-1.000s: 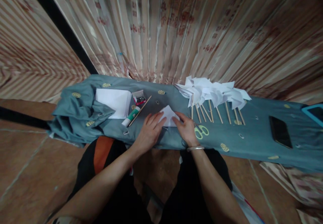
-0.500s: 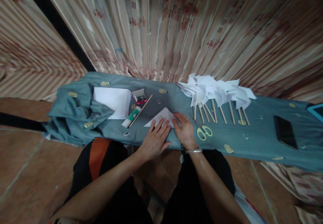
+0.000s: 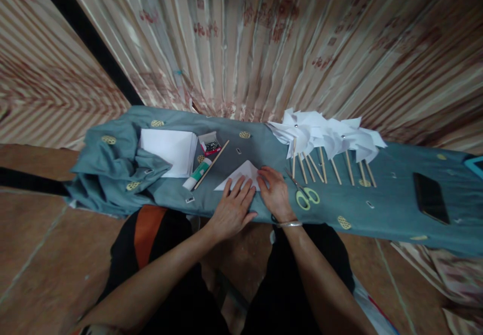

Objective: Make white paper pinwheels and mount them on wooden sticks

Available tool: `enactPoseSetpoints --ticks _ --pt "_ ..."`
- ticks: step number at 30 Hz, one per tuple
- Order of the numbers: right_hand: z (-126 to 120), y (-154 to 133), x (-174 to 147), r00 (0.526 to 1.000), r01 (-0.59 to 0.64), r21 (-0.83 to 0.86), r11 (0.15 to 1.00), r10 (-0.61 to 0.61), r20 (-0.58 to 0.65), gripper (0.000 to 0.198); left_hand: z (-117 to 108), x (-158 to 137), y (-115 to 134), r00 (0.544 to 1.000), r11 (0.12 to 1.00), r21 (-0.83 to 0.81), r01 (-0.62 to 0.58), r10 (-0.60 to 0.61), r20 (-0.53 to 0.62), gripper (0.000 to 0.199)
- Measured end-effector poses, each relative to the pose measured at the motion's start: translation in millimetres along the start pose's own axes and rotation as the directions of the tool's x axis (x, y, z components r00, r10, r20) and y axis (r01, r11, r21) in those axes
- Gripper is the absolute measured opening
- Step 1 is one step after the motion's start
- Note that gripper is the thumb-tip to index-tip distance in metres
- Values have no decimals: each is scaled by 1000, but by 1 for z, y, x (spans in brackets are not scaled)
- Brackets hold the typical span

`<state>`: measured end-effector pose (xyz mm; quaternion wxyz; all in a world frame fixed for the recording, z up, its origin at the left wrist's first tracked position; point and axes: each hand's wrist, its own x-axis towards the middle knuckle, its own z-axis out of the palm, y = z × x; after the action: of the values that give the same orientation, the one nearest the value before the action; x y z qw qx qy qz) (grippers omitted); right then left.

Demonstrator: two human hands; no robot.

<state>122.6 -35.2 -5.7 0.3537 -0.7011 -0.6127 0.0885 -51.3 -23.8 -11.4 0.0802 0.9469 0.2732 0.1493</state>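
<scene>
While the folded paper [image 3: 243,169] is lying on the grey-green cloth [image 3: 258,146], its long side is running left to right before you, its peak pointing away. You are resting your left hand [image 3: 232,212] flat on it, fingers spread and grasping nothing. Your right hand [image 3: 275,194] is touching its right end; whether it is pinching there, I cannot tell. Neither hand is lying nearer; the paper is extending beyond the left one's fingers and leftward from the right.
</scene>
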Motion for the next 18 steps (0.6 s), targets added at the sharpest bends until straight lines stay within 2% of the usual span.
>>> enactPoseSetpoints --ticks 18 --pt "4 2 -1 999 53 -73 996 -53 6 31 -3 0 2 998 999 39 24 -27 59 62"
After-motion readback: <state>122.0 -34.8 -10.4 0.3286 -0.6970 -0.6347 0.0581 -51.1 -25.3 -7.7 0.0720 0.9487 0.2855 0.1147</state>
